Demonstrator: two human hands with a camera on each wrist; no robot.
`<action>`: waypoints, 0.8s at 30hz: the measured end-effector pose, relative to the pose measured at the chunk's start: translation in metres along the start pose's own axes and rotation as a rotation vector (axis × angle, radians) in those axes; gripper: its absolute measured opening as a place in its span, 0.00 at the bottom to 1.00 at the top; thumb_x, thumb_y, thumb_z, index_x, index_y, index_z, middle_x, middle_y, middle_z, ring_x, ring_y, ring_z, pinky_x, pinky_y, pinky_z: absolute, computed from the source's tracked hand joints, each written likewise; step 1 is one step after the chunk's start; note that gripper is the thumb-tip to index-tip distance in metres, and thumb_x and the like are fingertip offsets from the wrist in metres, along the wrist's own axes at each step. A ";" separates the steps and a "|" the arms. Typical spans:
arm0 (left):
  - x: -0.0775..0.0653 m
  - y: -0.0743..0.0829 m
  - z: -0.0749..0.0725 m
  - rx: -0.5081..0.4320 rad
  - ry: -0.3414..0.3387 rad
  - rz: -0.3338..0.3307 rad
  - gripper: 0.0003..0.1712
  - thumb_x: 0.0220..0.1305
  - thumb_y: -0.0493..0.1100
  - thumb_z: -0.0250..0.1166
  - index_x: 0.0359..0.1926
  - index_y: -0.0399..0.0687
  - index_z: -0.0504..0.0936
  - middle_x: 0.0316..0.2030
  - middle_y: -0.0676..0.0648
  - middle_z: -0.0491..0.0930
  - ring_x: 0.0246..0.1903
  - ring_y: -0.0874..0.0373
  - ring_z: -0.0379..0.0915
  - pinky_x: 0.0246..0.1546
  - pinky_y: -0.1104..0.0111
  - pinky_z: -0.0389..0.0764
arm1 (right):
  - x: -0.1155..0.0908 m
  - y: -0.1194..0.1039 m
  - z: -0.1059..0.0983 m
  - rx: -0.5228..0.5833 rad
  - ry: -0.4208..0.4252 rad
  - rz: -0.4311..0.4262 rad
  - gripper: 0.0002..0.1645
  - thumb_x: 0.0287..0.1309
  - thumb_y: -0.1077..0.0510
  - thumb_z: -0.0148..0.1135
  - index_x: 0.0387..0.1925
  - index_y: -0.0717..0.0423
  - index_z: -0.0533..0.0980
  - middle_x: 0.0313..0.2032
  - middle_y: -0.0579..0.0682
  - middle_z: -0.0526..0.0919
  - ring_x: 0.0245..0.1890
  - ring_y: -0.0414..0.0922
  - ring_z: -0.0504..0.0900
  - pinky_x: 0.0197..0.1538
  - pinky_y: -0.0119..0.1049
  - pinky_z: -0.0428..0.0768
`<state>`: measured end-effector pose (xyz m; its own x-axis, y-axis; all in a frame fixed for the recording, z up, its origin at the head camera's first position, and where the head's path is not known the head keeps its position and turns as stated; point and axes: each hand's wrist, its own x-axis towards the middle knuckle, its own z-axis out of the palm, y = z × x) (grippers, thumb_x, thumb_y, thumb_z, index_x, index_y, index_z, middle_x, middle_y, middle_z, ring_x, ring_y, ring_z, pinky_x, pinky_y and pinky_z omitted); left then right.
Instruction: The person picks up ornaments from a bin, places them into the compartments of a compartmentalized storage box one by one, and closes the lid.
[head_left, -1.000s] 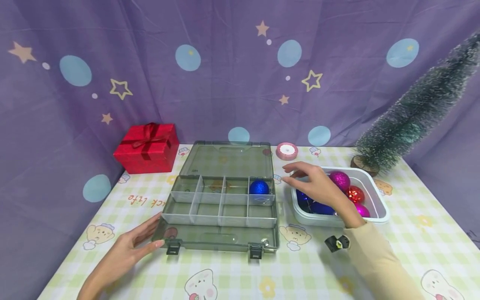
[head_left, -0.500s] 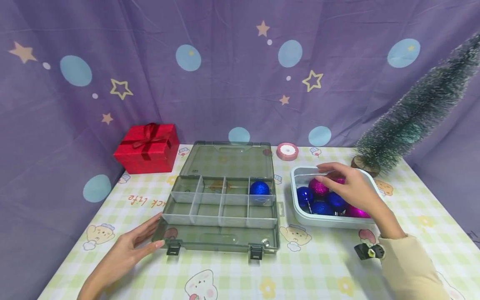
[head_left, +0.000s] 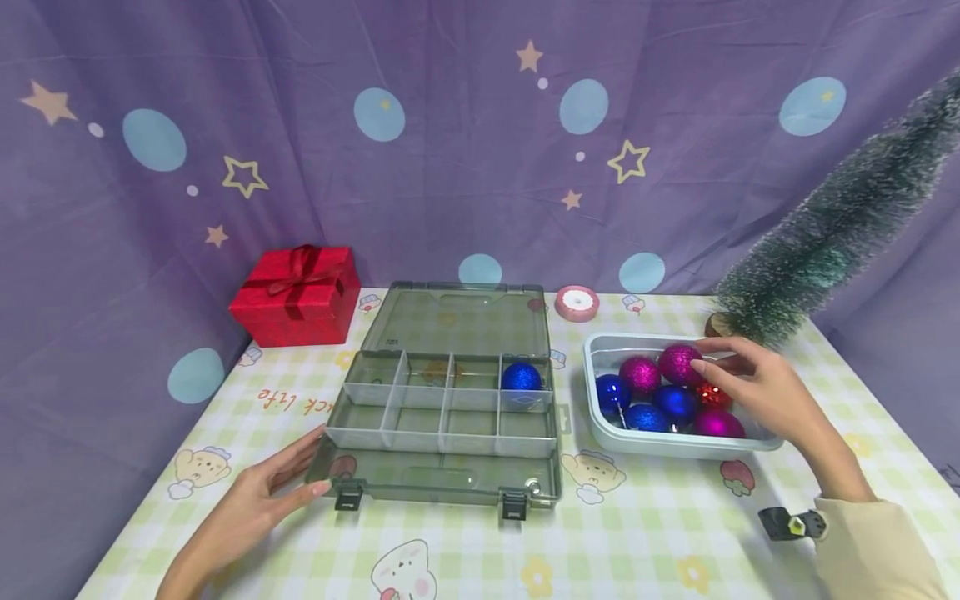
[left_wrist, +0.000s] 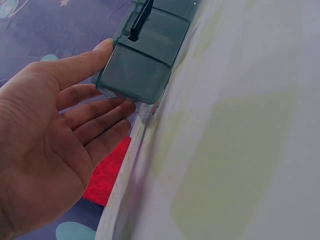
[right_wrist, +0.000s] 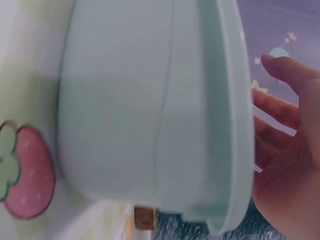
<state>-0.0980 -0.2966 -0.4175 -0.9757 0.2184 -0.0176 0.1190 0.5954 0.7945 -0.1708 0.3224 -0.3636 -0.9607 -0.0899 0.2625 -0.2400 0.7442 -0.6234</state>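
My left hand rests at the front left corner of a clear grey divided storage case, its thumb on the front edge and its fingers along the side. The case's lid lies back, and one blue glitter bauble sits in the back right compartment. Over the right end of a pale blue bin hovers my right hand, its fingers loosely spread. Inside the bin are blue baubles, magenta baubles and a red bauble. The magenta bauble at the back lies nearest the fingertips.
A red gift box stands at the back left. Behind the case lies a pink ribbon roll. A small frosted tree leans at the back right, behind the bin. The checked tablecloth runs in front.
My right hand has moved right, from the bin's left end across to its right end, uncovering the baubles. My left hand and the case have stayed put.
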 end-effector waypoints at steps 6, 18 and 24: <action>-0.001 0.001 -0.002 -0.004 0.002 0.016 0.43 0.71 0.51 0.69 0.79 0.43 0.62 0.73 0.36 0.66 0.68 0.39 0.67 0.54 0.80 0.74 | 0.000 0.013 0.007 -0.048 0.010 -0.068 0.25 0.67 0.55 0.71 0.61 0.62 0.79 0.51 0.66 0.84 0.39 0.37 0.86 0.38 0.24 0.82; 0.000 0.001 0.000 -0.019 0.012 0.051 0.41 0.72 0.47 0.69 0.79 0.44 0.63 0.72 0.35 0.68 0.67 0.39 0.68 0.55 0.80 0.73 | 0.004 0.017 0.019 -0.200 0.006 -0.030 0.34 0.63 0.49 0.74 0.63 0.62 0.75 0.52 0.71 0.81 0.47 0.68 0.84 0.50 0.74 0.62; -0.001 0.001 -0.001 -0.015 0.017 0.040 0.41 0.72 0.48 0.69 0.79 0.44 0.64 0.71 0.35 0.68 0.67 0.39 0.67 0.56 0.80 0.73 | 0.008 0.017 0.023 -0.225 0.014 -0.037 0.35 0.61 0.50 0.76 0.62 0.63 0.75 0.50 0.70 0.82 0.47 0.67 0.84 0.48 0.68 0.67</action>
<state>-0.0971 -0.2974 -0.4161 -0.9732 0.2286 0.0242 0.1551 0.5750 0.8033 -0.1854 0.3186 -0.3890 -0.9496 -0.1116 0.2929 -0.2361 0.8694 -0.4341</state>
